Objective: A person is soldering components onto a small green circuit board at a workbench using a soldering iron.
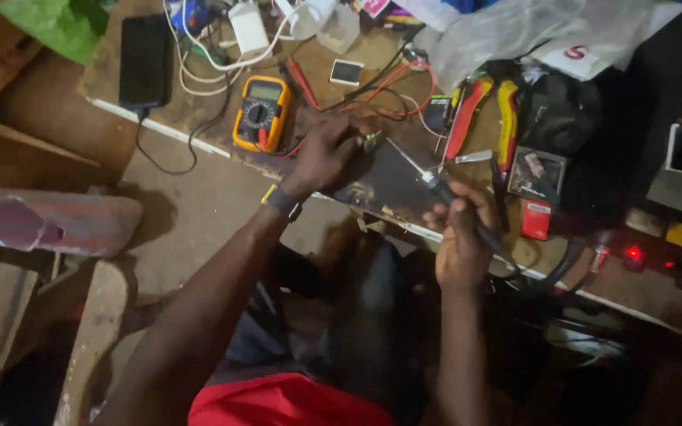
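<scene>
Centre of frame: left hand (327,154) lies palm-down on the workbench (199,118), fingers curled and pinching a small greenish component (372,142) at the fingertips. A dark band with a yellow edge sits on that wrist.

Right hand (459,237), lower and to the right of centre, is closed around the dark handle of a soldering iron (436,185) — its thin metal tip slants up-left and ends just beside the small component. Whether tip and component touch cannot be told.

Both hands work over a dark flat plate (392,185) lying at the bench's near edge.

Around them:
- Yellow multimeter (261,113) left of the left hand, upper centre-left; its red and black leads (380,87) loop across the bench above the hand.
- Black phone (145,59) in the upper left, cable running off its lower end.
- White charger and white cables (248,28) along the top edge.
- Pliers with red and yellow handles (483,114) right of centre — just above the right hand.
- Small red box (537,218) to the right of the right hand.
- Clear plastic bag (515,31) in the upper right.
- A red light (634,253) glows at the right.
</scene>
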